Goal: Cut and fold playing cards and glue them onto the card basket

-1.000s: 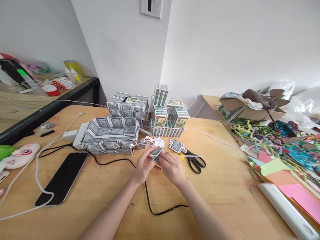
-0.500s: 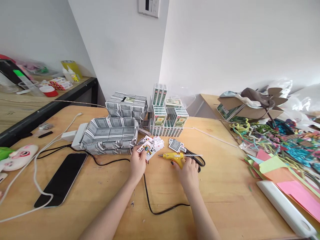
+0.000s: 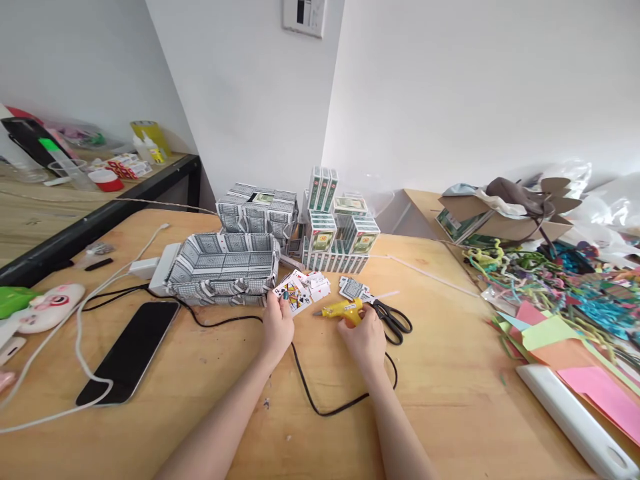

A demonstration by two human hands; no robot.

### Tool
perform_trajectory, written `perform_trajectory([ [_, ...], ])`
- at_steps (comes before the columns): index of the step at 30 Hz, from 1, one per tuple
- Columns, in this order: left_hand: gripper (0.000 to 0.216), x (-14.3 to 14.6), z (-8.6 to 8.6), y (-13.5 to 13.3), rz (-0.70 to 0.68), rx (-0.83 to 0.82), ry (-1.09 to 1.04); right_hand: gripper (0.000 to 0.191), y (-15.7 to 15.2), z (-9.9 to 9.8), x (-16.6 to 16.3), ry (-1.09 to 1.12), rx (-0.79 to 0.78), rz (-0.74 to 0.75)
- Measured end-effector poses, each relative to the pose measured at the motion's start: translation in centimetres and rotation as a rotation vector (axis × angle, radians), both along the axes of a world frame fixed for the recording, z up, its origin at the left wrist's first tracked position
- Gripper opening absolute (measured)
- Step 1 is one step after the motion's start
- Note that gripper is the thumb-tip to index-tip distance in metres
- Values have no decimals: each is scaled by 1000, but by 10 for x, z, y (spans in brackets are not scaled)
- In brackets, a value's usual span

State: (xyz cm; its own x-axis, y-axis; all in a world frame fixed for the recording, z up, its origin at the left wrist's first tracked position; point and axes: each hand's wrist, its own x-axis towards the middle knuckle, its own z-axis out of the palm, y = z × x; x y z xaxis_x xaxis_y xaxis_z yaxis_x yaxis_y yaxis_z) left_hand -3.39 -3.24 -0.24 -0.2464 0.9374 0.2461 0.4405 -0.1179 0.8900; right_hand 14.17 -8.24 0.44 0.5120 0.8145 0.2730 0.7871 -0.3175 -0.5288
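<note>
Between thumb and fingers, my left hand [image 3: 278,327] pinches a playing card [image 3: 296,297], a queen seen face up. Loose playing cards [image 3: 318,285] lie just beyond it. My right hand [image 3: 367,335] is wrapped round the handle of a yellow glue gun [image 3: 342,309], its nozzle aimed left toward the card and a clear glue stick jutting from its back. Black-handled scissors [image 3: 397,323] rest right of that hand, with a small stack of face-down cards [image 3: 354,289] behind the gun. At left stands an open tray built of folded cards [image 3: 225,264].
Behind the tray is another folded-card block [image 3: 257,212], beside stacked card boxes [image 3: 333,227]. A phone [image 3: 131,352] and white cables lie left. A black cord [image 3: 320,412] loops across the table. Coloured paper [image 3: 565,347], a white tool [image 3: 575,417] and pipe cleaners [image 3: 565,287] fill the right.
My right hand has closed round the glue gun's handle and shifted left, turning the gun slightly and uncovering the scissors. In my left hand the queen card now shows more fully.
</note>
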Motion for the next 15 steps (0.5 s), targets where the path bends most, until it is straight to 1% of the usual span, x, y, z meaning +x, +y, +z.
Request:
perform_trajectory([
  [4,10,-1,5,-1,-30,6,96,49,-1,5,4,171,117,-71],
  [9,11,1,7,-4,-126,29,199,50,-2,11,3,371,269,-70],
  [12,13,3,8,-7,-143,51,267,55,-2,10,-1,399,297,-33],
  [15,14,5,8,-10,-175,67,293,51,-2,9,-4,414,285,9],
])
